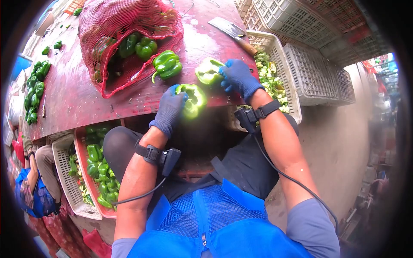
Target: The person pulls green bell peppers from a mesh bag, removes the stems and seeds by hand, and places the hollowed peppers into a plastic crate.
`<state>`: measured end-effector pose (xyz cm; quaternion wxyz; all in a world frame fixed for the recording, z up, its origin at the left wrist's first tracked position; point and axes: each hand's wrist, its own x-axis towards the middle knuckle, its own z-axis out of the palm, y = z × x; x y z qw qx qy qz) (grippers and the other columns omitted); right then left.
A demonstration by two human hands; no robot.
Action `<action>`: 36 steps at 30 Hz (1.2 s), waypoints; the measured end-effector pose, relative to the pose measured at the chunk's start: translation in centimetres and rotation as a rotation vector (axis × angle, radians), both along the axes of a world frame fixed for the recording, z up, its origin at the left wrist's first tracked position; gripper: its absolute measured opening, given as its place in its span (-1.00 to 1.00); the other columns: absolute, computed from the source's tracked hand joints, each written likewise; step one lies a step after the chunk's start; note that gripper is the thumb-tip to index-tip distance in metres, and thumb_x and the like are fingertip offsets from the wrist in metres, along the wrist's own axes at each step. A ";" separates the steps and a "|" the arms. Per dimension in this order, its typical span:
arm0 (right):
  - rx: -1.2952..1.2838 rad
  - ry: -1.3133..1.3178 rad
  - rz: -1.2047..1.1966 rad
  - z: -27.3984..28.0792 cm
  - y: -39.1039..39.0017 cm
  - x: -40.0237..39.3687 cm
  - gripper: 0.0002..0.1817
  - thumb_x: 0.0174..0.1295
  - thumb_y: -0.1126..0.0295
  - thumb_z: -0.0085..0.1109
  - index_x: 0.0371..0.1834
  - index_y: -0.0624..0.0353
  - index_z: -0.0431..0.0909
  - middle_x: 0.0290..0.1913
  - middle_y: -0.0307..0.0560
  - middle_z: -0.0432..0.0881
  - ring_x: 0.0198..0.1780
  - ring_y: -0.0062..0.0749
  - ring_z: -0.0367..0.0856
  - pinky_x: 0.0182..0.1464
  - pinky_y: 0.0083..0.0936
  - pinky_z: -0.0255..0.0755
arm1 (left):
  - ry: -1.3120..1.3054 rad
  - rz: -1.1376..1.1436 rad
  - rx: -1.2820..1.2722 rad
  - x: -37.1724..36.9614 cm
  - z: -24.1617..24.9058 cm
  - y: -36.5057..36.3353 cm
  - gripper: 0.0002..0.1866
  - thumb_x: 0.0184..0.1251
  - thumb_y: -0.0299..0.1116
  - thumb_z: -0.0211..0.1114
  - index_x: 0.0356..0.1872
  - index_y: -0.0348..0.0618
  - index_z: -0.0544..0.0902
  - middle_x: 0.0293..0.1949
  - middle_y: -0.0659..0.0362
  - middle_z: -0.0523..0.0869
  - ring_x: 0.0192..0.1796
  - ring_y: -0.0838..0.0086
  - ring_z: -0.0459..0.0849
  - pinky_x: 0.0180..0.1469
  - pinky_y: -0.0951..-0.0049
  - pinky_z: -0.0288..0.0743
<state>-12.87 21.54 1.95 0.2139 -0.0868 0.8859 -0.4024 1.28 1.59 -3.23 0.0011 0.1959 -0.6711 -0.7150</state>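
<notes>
My left hand [173,106], in a blue glove, is closed on a halved green pepper [195,101], its pale hollow inside facing up, at the table's front edge. Gloved in blue too, my right hand [236,77] grips another opened pepper piece [208,71] just above the table. Between my hands and a red mesh bag [99,47] lies a whole green pepper [167,65]. More peppers [146,48] show at the mouth of the bag. A cleaver [234,33] with a wooden handle rests at the table's right edge.
A crate [294,86] of pepper scraps stands right of the red table [64,103]. Stacked crates [309,69] are beyond it. An orange crate [81,172] of peppers and a white crate [64,180] sit at lower left, near another person [36,189]. Peppers [38,88] line the table's left side.
</notes>
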 end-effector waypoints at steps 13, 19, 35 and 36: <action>-0.349 -0.278 0.058 2.0 0.1 7.6 -0.78 0.28 0.29 0.17 -0.26 0.26 0.61 -0.42 0.04 0.66 -0.45 -0.29 0.67 -0.39 -0.37 0.56 | -0.004 0.023 0.177 0.4 4.9 3.0 -0.65 0.25 -0.37 0.40 0.03 -0.28 0.60 -0.15 0.17 0.73 -0.18 0.56 0.69 -0.14 0.50 0.62; 0.107 0.881 0.410 2.2 0.1 7.3 -0.52 0.08 0.26 0.31 0.11 0.09 0.54 -0.06 0.07 0.57 -0.24 -0.03 0.69 -0.20 -0.19 0.58 | -0.074 -0.133 0.000 0.3 5.8 2.6 -0.57 0.23 -0.41 0.34 0.12 -0.30 0.55 -0.07 0.14 0.69 -0.09 0.48 0.68 0.02 0.47 0.57; 0.268 0.826 0.591 2.4 -0.4 5.2 -0.59 0.06 0.24 0.31 0.01 -0.01 0.53 -0.13 0.05 0.55 -0.24 0.01 0.68 -0.27 -0.14 0.56 | -0.027 -0.269 -0.140 -0.3 6.6 3.0 -0.55 0.19 -0.29 0.44 0.08 -0.18 0.54 -0.13 0.26 0.65 -0.09 0.59 0.60 0.03 0.50 0.51; 0.270 0.827 0.591 2.5 -0.5 5.1 -0.59 0.06 0.24 0.31 0.01 -0.01 0.53 -0.13 0.05 0.55 -0.24 0.01 0.68 -0.27 -0.14 0.56 | -0.028 -0.285 -0.205 -0.5 6.7 3.0 -0.58 0.19 -0.29 0.44 0.04 -0.18 0.55 -0.16 0.26 0.65 -0.12 0.59 0.60 0.00 0.50 0.51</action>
